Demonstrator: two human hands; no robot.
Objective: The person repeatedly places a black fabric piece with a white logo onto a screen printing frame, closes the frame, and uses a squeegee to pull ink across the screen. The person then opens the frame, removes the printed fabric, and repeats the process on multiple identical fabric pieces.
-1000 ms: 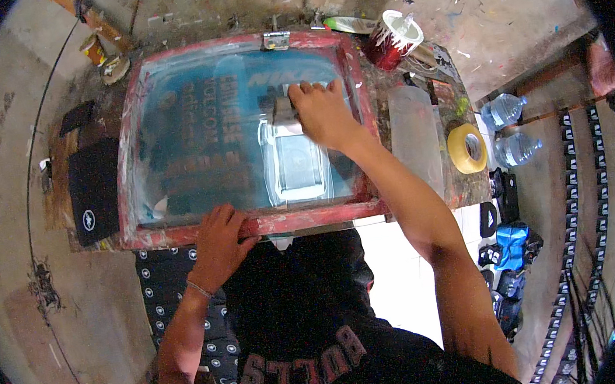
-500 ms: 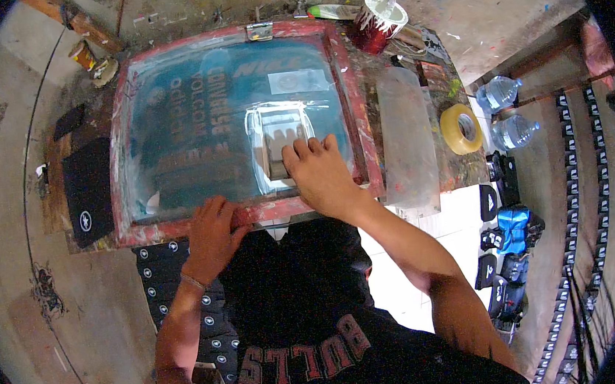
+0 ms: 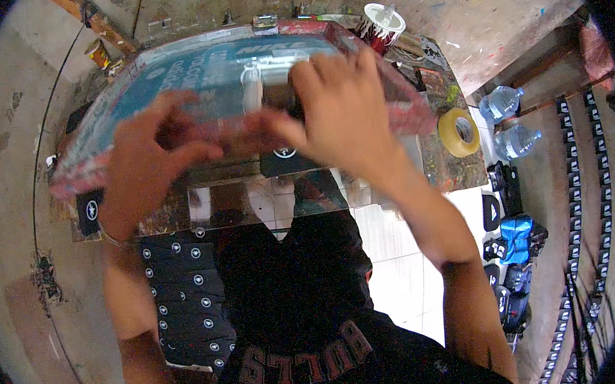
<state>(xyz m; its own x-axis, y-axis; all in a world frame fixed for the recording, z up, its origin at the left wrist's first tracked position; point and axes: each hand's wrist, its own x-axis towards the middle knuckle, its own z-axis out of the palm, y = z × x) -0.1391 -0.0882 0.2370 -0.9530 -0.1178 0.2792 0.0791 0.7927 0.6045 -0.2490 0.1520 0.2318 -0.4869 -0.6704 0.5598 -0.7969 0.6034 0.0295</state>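
A screen printing frame [image 3: 100, 156] with red wooden edges and blue-green mesh stands tilted, its near edge raised off the table. At that edge, left of the middle, is my left hand [image 3: 140, 160], thumb and fingers curved around it; motion blur hides whether they grip. My right hand [image 3: 347, 107] is closed over a brown squeegee [image 3: 281, 100], largely hidden behind the fingers, against the mesh beside a pale patch. Its thumb reaches along the frame's near edge. Under the frame a black piece of fabric [image 3: 284, 163] with a white emblem lies on the table.
A roll of clear tape [image 3: 459, 133] lies at the table's right. A white-streaked red paint can [image 3: 382, 28] stands at the back right. Two water bottles [image 3: 516, 141] are farther right. Rows of black printed pieces [image 3: 188, 292] lie below the table at left.
The frame's near edge has risen from the table, uncovering the black fabric. My left hand has moved up and left; my right hand has moved up with the squeegee.
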